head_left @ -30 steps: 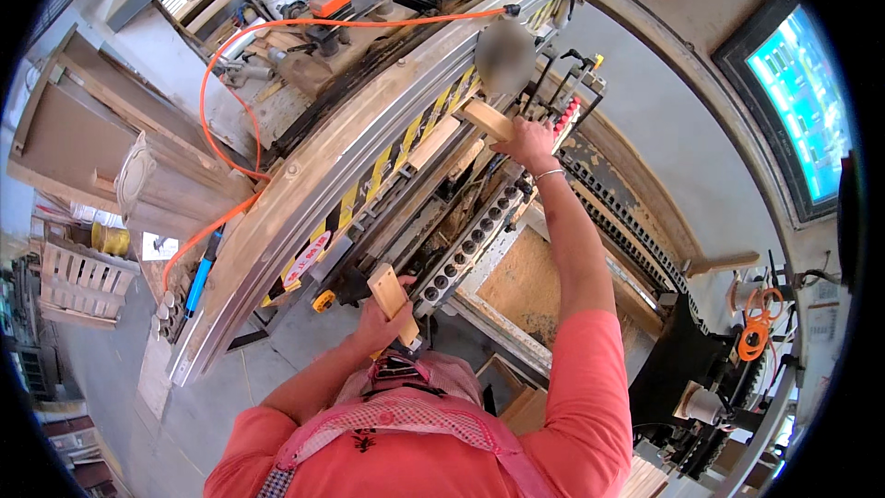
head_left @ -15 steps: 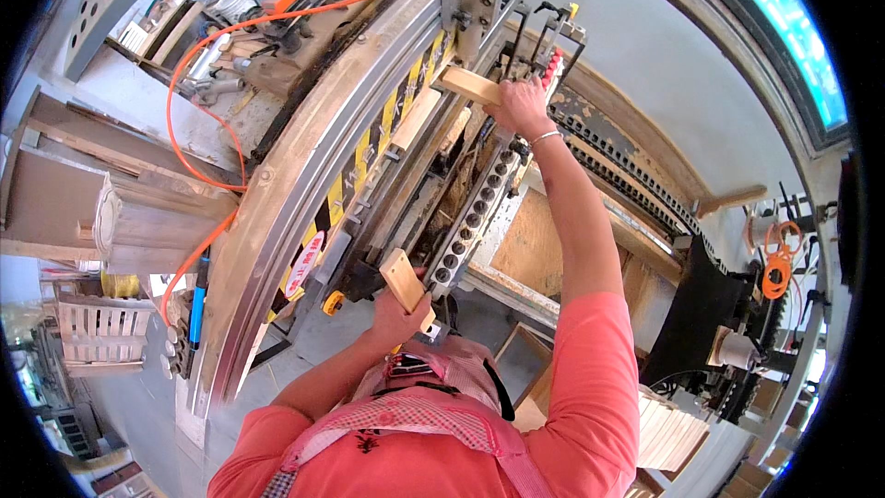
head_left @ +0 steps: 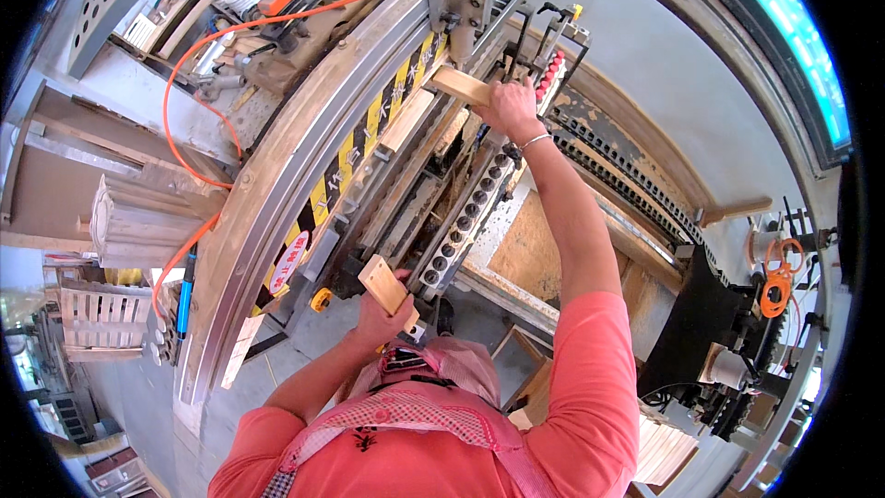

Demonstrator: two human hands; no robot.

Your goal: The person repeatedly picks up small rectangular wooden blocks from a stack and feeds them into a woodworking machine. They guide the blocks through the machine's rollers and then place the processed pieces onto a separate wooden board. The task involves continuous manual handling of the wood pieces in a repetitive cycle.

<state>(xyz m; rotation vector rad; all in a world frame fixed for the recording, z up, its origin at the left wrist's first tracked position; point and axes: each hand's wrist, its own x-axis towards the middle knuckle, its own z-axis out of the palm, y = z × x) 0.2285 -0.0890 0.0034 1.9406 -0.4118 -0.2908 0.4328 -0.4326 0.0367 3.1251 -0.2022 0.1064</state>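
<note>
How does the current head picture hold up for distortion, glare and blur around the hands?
Head view: strong fisheye bending, with the metal rail bowed and the corners black; head view: the monitor screen glows bright cyan, much of its detail washed out; head view: the left hand, right hand and the wooden blocks they hold look fairly sharp.

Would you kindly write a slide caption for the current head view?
Left hand gripping a short wooden block, right hand grasping a second wooden block near a yellow-and-black striped strip.
</note>
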